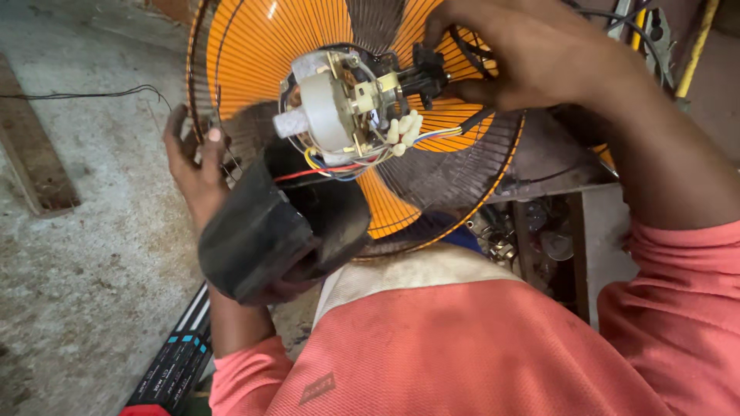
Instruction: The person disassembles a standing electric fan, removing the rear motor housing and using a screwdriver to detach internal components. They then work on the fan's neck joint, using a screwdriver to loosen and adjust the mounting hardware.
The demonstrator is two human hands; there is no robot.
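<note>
Two bare hands work on a dismantled electric fan (354,115) held over a person's lap, seen from above. At centre, the exposed motor (339,104), a pale round body in a metal frame, sits against the orange blades (254,46) and the dark wire grille (478,166) behind them. Red, blue and yellow wires (327,168) loop out beneath the motor, just above a black motor cover (270,231) that hangs tilted at the fan's lower left edge.

The left hand (193,166) grips the grille's rim on the left, thumb up against the wire and fingers curled behind it; how tightly they close cannot be told. The right hand (532,50) comes in from the upper right, fingers bent narrow around a black plastic part (424,77) fixed to the motor's right side, with a black cable (470,50) running under the palm.

Room is tight on the right, where the grille's edge nearly meets a cluttered metal rack of parts (532,231). A stretch of bare concrete floor (85,254) lies to the left, crossed only by a thin wire (92,95) and bounded by a brick-lined strip (35,154). A black box with coloured markings (173,366) lies by the left elbow. Salmon-coloured sleeves and shirt (462,347) fill the bottom edge.
</note>
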